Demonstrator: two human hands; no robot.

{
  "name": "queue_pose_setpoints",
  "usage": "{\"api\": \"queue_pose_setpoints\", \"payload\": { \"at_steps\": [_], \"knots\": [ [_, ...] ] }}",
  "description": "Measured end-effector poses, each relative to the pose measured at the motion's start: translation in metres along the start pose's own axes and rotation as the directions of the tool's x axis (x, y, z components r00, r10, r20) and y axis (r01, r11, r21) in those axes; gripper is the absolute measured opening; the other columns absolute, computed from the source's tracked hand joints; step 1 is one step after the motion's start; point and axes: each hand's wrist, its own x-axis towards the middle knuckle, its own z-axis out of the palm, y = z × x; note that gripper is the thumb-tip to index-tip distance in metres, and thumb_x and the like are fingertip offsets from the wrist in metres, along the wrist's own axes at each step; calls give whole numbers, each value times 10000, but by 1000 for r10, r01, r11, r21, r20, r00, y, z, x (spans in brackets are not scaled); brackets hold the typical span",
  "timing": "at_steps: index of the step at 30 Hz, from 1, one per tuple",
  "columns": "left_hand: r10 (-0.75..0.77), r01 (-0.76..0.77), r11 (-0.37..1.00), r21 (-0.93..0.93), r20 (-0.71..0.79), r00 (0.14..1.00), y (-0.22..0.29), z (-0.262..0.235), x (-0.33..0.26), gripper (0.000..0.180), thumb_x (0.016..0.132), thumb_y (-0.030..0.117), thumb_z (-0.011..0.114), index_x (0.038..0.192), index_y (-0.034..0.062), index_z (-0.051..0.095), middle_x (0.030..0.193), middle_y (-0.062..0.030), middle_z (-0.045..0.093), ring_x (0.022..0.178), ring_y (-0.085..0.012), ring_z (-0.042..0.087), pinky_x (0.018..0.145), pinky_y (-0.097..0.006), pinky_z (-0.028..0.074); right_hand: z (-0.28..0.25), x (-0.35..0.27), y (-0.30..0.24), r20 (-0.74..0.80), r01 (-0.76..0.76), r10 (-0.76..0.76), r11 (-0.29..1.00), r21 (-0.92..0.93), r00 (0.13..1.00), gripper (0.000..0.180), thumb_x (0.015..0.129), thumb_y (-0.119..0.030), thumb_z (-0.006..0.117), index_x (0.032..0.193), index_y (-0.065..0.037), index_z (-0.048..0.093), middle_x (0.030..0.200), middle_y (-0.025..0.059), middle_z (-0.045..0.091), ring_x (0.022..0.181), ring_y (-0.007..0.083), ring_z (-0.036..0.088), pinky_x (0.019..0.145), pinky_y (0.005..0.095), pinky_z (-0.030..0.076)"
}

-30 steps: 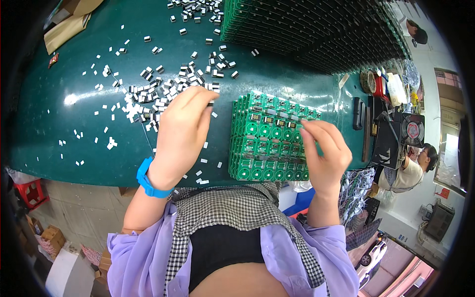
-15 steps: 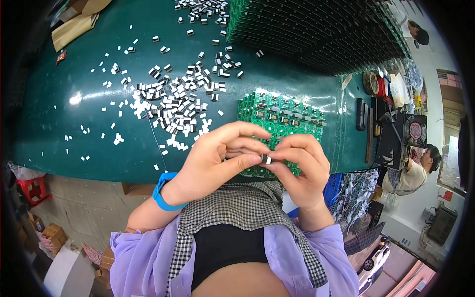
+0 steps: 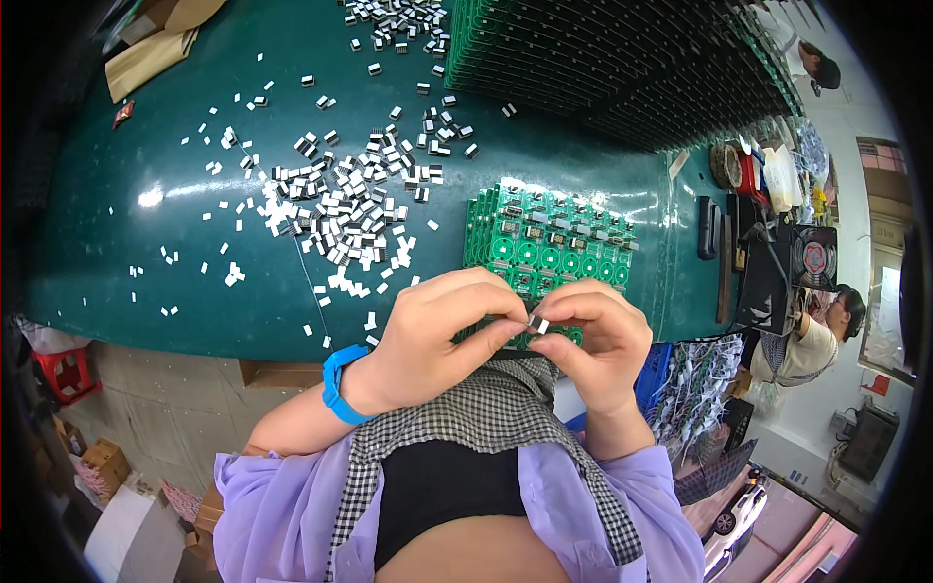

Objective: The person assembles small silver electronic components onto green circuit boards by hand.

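Dark green matting covers the long bench (image 3: 126, 262), which curves across the upper part of the head view under the fisheye bend. Scattered over its middle lies a loose heap of small grey-and-white rectangular components (image 3: 345, 209), with strays trailing off to the left and a second smaller cluster (image 3: 398, 15) near the top edge. Along the far side stand rows of dark green circuit boards packed upright (image 3: 622, 58). Nearer the person, a bright green panel of small circuit boards (image 3: 544, 238) lies flat on the bench, its near edge hidden behind the hands.

Both hands meet just above that near edge. The left hand (image 3: 437, 335), with a blue band on its wrist (image 3: 337, 384), curls in from the left; the right hand (image 3: 593, 340) comes in from the right. Their fingertips are pressed together on one small grey-and-white component (image 3: 537, 324), which sits pinched between the thumbs and forefingers of the two hands, held above the green panel and not touching it as far as can be told.

At the right end of the bench sit a black box with a round fan (image 3: 814, 260) and rolls of tape (image 3: 727, 163). Another person in a light top (image 3: 812, 345) sits beyond it.
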Motion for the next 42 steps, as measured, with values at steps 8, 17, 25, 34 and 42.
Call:
{"api": "queue_pose_setpoints", "payload": {
  "at_steps": [8,17,25,34,42],
  "knots": [
    [108,-106,994,-27,130,986,-5,-1,2,157,747,-26,689,874,26,611,846,-104,637,745,-259,631,636,-326,497,-8,4,-6,171,54,-42,997,-64,984,224,650,26,770,834,-2,644,816,87,646,722,161,641,628,261,517],
    [326,-327,915,235,47,944,-4,4,0,260,692,-37,727,945,-27,667,846,-141,681,713,-269,678,624,-318,551,-9,4,-13,143,208,-170,924,-320,975,228,637,23,779,830,4,659,821,108,656,717,211,651,619,284,523],
    [297,-287,934,215,-18,955,-6,5,1,194,688,-18,743,869,-23,674,790,-126,684,685,-244,681,606,-297,548,-5,2,-8,90,227,-209,909,-350,974,223,651,33,777,845,8,668,823,116,668,733,208,665,625,284,534],
    [308,-301,937,175,-12,951,-9,3,2,166,682,-23,738,830,-20,663,773,-124,672,676,-250,670,609,-303,545,-3,1,-5,80,253,-240,918,-305,968,213,662,41,773,846,12,669,825,115,670,732,209,665,612,287,540],
    [381,-381,900,212,40,924,-13,2,1,187,645,-23,719,822,-5,659,802,-117,666,686,-250,662,597,-312,542,-6,1,-5,142,289,-258,915,-281,956,244,637,30,785,851,2,673,833,121,666,727,216,660,605,286,535]
  ]
}}
